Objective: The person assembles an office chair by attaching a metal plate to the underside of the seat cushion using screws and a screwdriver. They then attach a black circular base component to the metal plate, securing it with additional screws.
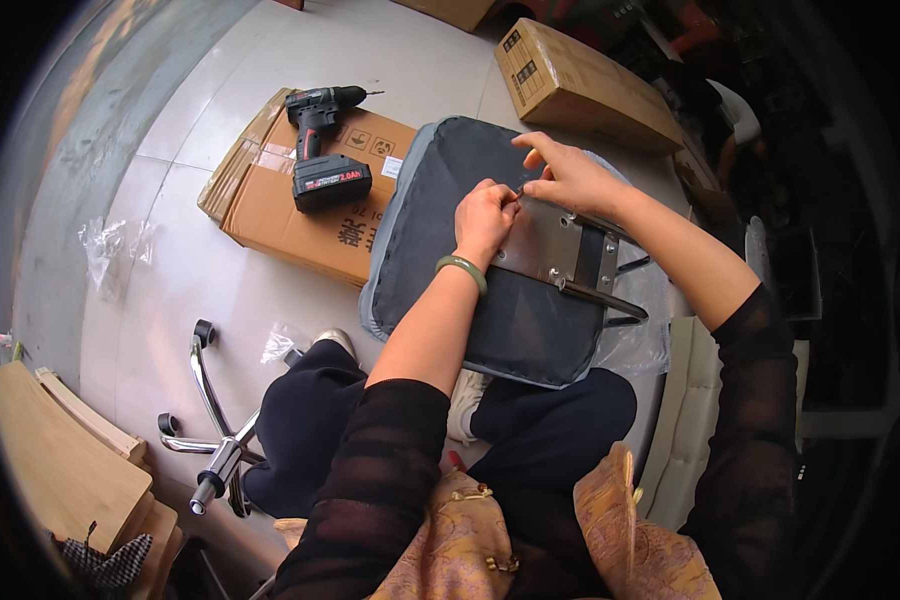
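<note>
An upturned chair seat (435,170) with a dark underside and grey-blue edge lies in front of me. A metal plate (538,240) sits on that underside, with screws and chrome tubes (605,297) at its right. At the plate's far left corner, the fingers of my left hand (485,220) are pinched together. A small dark tip shows there, too small to name. My right hand (573,178) is just beside it, thumb near the left fingertips and index finger raised apart, with nothing visible in it.
A cordless drill (320,150) lies on a cardboard box (270,215) left of the seat. Another box (590,85) stands at the back right. A chrome chair base with casters (225,455) is at lower left, near wooden boards (65,460). Clear plastic wrap (110,255) lies on the floor.
</note>
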`<state>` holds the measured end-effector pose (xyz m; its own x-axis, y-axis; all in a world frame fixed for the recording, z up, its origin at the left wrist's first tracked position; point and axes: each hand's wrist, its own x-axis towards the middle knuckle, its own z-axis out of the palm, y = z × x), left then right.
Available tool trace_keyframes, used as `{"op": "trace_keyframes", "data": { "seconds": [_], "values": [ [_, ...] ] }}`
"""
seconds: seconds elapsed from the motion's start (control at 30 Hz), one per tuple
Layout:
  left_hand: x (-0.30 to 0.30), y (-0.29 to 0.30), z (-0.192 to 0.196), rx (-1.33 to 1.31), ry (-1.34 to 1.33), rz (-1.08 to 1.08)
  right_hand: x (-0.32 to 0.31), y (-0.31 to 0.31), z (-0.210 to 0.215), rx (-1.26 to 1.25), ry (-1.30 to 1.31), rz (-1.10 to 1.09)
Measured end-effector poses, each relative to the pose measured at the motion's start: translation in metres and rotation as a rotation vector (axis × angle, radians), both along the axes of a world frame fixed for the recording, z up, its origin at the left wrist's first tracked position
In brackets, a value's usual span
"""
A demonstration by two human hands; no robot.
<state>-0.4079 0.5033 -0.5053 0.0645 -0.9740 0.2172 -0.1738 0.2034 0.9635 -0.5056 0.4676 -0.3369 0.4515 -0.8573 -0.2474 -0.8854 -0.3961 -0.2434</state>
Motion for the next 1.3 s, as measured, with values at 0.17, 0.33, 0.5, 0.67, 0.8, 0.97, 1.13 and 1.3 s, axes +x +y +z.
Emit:
{"op": "trace_keyframes", "data": {
  "seconds": [0.17,0.33,0.5,0.67,0.8,0.97,1.13,1.3],
  "values": [
    [0.0,0.001,0.004,0.032,-0.038,-0.01,0.014,-0.009,-0.004,0.297,0.091,-0.588],
    [0.002,0.001,0.004,0.05,-0.037,-0.011,0.022,-0.016,-0.017,0.355,0.216,-0.439],
    [0.0,0.001,0.002,0.008,-0.04,-0.009,0.004,-0.024,-0.018,-0.258,0.67,0.725],
    [0.001,0.0,0.001,0.002,-0.064,-0.001,0.013,-0.015,-0.014,-0.471,0.358,0.477],
    [0.001,0.002,0.004,0.043,-0.052,-0.008,0.031,-0.007,-0.006,-0.208,0.472,-0.245],
    [0.001,0.002,0.004,0.039,-0.048,0.0,0.029,-0.002,-0.008,-0.036,0.451,0.013],
    [0.001,0.001,0.002,-0.007,-0.028,0.001,0.022,-0.005,-0.013,-0.074,0.457,0.607],
    [0.0,0.002,0.003,0.017,-0.051,0.003,0.031,-0.003,-0.013,-0.084,0.295,-0.122]
  ]
}}
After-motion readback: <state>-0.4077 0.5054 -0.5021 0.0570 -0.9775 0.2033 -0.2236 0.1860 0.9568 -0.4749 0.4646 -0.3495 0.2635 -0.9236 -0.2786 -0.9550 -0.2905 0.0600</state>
